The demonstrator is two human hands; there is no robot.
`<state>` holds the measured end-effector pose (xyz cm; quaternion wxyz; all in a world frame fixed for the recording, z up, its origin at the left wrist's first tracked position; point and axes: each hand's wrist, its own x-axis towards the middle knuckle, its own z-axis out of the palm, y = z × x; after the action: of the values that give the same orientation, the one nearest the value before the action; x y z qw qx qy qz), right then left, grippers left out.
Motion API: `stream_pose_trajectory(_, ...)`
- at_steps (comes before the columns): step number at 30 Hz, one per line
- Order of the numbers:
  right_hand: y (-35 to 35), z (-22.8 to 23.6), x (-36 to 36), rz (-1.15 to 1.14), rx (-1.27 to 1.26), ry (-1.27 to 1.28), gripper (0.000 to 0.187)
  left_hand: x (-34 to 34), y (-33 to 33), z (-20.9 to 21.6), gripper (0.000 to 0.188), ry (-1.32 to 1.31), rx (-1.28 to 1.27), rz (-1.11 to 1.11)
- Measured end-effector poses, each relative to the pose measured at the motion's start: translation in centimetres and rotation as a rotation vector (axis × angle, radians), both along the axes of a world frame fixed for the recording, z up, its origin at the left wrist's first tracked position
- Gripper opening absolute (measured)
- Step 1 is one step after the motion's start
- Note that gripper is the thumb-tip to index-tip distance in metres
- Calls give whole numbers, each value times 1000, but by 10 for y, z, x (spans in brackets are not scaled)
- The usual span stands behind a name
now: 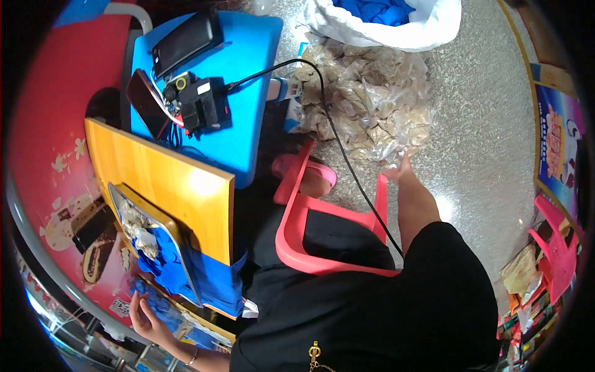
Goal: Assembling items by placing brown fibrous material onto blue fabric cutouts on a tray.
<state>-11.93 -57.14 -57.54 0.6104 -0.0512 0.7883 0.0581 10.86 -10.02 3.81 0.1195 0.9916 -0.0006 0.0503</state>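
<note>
My left hand [146, 321] is at the lower left, fingers apart and slightly curled, with nothing visible in it. Beside it a metal tray [197, 286] rests tilted in view on a wooden board, holding blue pieces [166, 263] and a crumpled clear plastic bundle [146, 240]. My right hand [400, 170] reaches down to the near edge of a heap of clear plastic bags [372, 99] with brownish contents on the floor. Its thumb and fingers are spread, and the fingertips are at the bags; whether they touch is unclear.
A pink plastic chair [291, 248] stands before me, a black cable [338, 133] crossing it. On a blue stool [248, 56] lie a black power bank [189, 43], a phone [147, 102] and a black box [207, 105]. A white sack [427, 28] with blue pieces stands beyond the heap.
</note>
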Motion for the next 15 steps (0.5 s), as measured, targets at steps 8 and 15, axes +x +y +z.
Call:
stream_pose_trajectory(8,31,14,30,-198,-41,-184,73,19,-21,-2,21,35,28,-22)
stream_pose_trajectory(15,75,-164,-67,742,-644,-446,60,25,-46,0,21,74,127,-54)
